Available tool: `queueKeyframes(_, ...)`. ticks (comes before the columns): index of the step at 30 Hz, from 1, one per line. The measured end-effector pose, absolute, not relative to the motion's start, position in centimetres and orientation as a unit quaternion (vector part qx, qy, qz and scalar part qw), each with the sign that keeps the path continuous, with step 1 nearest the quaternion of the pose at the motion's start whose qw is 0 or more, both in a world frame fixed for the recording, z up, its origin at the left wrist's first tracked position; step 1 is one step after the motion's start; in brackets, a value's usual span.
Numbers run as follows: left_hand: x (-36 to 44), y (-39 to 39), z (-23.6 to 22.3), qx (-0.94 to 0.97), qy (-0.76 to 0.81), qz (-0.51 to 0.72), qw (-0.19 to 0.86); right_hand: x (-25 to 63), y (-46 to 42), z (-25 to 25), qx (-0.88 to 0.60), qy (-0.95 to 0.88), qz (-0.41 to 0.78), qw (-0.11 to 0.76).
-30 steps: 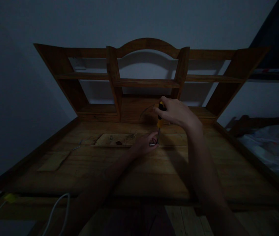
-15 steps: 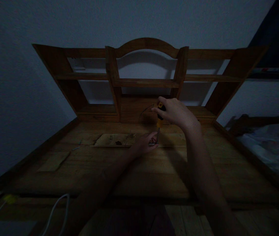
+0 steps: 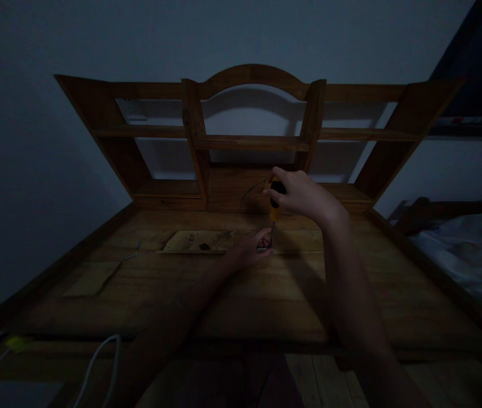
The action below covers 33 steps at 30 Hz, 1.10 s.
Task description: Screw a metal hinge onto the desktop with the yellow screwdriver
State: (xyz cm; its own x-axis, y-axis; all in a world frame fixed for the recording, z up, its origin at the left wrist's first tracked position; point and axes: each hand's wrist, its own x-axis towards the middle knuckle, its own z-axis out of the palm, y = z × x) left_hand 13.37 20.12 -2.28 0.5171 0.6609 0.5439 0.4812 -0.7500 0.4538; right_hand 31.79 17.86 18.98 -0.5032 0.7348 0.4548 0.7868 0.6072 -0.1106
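right hand [image 3: 304, 192] grasping the screwdriver [image 3: 274, 213], shaft near vertical, tip down by the left hand [image 3: 249, 248]. left fingers pinching a small metal part [image 3: 263, 249] at the wooden strip [image 3: 300, 241], mid-desk. screwing looks underway, unfinished; can't tell depth. loose metal piece [image 3: 131, 256] at left, apparently unused.

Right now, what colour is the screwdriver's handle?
The screwdriver handle is yellow and black, showing best in the head view.

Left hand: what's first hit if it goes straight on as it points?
The left hand would probably meet the screwdriver shaft, right beside it; exact depth is unclear in this dim light.
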Motion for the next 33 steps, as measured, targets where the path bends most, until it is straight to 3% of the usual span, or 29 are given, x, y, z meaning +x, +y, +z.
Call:
queueKeyframes(10, 13.3, 19.0, -0.7, 0.845, 0.349, 0.365, 0.173, 31.4, 17.9, 18.6, -0.489, -0.83, -0.153, 0.219)
queueKeyframes(17, 13.1, 19.3, -0.7, 0.828, 0.351, 0.381, 0.216, 32.3, 17.8, 19.2, -0.421, -0.875, 0.041, 0.234)
queueKeyframes(33, 14.0, 20.4, -2.3, 0.823, 0.315, 0.411, 0.235, 33.1, 17.9, 19.7, -0.406, -0.876, 0.076, 0.249)
